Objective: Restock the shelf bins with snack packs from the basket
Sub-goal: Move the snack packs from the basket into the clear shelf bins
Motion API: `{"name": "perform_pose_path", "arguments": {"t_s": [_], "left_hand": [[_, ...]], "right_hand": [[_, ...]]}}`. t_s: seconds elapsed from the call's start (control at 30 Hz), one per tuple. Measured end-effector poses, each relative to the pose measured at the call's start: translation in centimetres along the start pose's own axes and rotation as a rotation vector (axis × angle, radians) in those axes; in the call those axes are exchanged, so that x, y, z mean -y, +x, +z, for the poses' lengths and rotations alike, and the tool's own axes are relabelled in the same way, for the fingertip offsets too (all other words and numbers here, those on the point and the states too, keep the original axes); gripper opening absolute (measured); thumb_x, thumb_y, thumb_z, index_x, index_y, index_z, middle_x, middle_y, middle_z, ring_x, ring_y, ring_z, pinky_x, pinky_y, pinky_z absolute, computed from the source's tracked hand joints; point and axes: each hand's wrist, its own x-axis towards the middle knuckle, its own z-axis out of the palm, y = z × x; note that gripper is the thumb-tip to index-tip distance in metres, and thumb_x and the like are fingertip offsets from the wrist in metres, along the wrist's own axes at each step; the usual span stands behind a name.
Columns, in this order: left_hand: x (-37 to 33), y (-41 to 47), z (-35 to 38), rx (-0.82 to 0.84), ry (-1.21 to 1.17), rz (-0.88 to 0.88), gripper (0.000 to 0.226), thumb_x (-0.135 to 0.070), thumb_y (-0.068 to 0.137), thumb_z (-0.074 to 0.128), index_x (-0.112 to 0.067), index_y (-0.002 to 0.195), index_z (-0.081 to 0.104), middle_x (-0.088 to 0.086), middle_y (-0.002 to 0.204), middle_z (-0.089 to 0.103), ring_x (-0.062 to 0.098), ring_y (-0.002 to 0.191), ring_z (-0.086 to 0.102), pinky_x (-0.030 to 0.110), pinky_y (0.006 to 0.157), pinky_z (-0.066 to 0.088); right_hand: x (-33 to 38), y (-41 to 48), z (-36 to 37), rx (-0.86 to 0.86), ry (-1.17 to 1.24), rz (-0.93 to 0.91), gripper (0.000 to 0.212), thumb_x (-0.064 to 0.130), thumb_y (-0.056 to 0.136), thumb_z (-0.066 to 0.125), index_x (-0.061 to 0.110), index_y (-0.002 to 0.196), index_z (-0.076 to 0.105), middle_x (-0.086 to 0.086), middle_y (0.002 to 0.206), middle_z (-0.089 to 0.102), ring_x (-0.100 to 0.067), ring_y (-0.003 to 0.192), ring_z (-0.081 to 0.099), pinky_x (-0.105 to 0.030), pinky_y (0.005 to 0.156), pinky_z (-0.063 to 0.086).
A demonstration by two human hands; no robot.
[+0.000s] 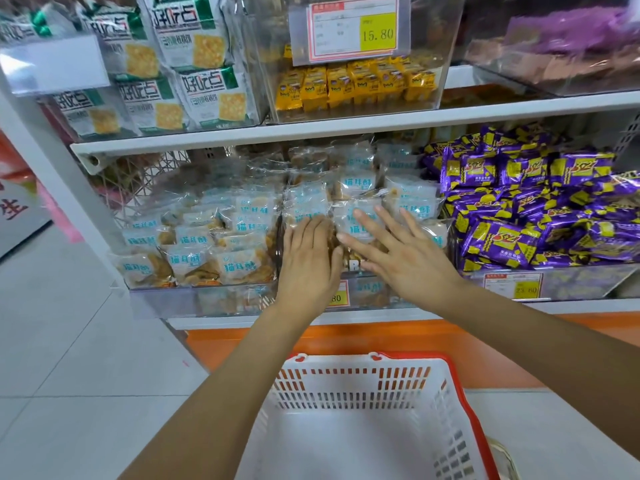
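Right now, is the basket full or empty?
Empty, as far as visible: the basket shows bare white floor, nothing inside; its near end is out of frame.

Bare-armed on both sides: left hand (308, 261) on an uncovered left arm (235, 375) running to 7 o'clock, right hand (408, 258) on an uncovered right arm (536, 337) running to 4 o'clock.

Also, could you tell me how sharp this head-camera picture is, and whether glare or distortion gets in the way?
Head view: the left hand, right hand and the snack packs near them are fairly sharp; the bin at top right is smeared by blur; glare whitens the label holder at top left; the shelf edge bows from the wide lens.
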Motion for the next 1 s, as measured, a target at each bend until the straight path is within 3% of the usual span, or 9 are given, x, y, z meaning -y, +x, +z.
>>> {"name": "perform_pose_path", "arguments": {"t_s": [0.13,0.27,0.33,0.47,0.6,0.8,1.0], "left_hand": [[0.7,-0.9,0.3,0.015,0.024,0.036,0.055,-0.034,0.094,0.030,-0.005,0.139,0.040,0.010,0.148,0.038,0.027,0.142,0.024,0.035,0.117,0.001],[0.6,-1.6,0.6,0.071,0.094,0.026,0.062,-0.045,0.100,0.019,-0.016,0.152,0.004,0.000,0.158,-0.007,0.019,0.145,-0.016,0.033,0.116,-0.017],[-0.1,-1.8,0.7,0.106,0.103,0.008,0.062,-0.049,0.098,0.013,-0.021,0.150,-0.006,-0.005,0.156,-0.016,0.019,0.143,-0.023,0.037,0.115,-0.019],[-1.3,-1.8,0.9,0.133,0.143,-0.039,0.061,-0.051,0.097,0.010,-0.027,0.150,-0.010,-0.005,0.157,-0.017,0.022,0.142,-0.025,0.052,0.115,-0.013],[-2.3,-1.0,0.5,0.101,0.101,-0.031,0.061,-0.057,0.097,0.020,-0.039,0.150,-0.005,-0.002,0.156,-0.024,0.030,0.143,-0.024,0.057,0.110,-0.016],[-2.2,0.6,1.2,0.153,0.169,0.093,0.061,-0.063,0.094,0.020,-0.043,0.150,0.005,-0.003,0.159,-0.012,0.031,0.144,-0.019,0.063,0.107,-0.013],[-1.3,0.8,1.4,0.147,0.233,0.102,0.064,-0.068,0.090,0.021,-0.046,0.148,0.004,-0.001,0.160,-0.002,0.030,0.146,-0.008,0.066,0.107,-0.005]], "right_hand": [[-1.0,0.5,0.1,0.044,-0.022,-0.058,0.051,0.041,0.100,0.023,0.030,0.149,0.023,-0.010,0.155,0.028,-0.035,0.140,0.031,-0.052,0.113,0.021],[-1.3,0.5,0.2,0.121,-0.007,-0.078,0.055,0.048,0.097,0.024,0.033,0.150,0.016,-0.006,0.158,0.022,-0.033,0.144,0.022,-0.056,0.114,0.020],[-1.3,0.6,0.1,0.136,0.036,-0.075,0.056,0.050,0.098,0.021,0.031,0.151,0.016,-0.005,0.158,0.019,-0.031,0.145,0.017,-0.053,0.116,0.014],[-2.0,-0.3,-0.4,0.133,0.077,-0.102,0.058,0.042,0.100,0.025,0.015,0.151,0.019,-0.009,0.158,0.016,-0.025,0.146,0.011,-0.040,0.119,0.002],[-1.8,-4.5,-0.6,0.043,0.061,0.116,0.058,0.036,0.101,0.029,0.011,0.151,0.016,-0.011,0.158,0.010,-0.028,0.147,0.006,-0.042,0.120,0.002],[2.5,-7.7,-0.2,0.127,0.087,0.337,0.073,0.048,0.096,0.028,0.007,0.152,0.007,-0.027,0.156,0.002,-0.041,0.145,0.005,-0.048,0.118,0.005],[1.7,-4.1,0.0,0.136,0.087,0.388,0.089,0.071,0.087,0.024,0.009,0.151,0.021,-0.031,0.154,0.010,-0.046,0.143,0.006,-0.054,0.116,0.010]]}}
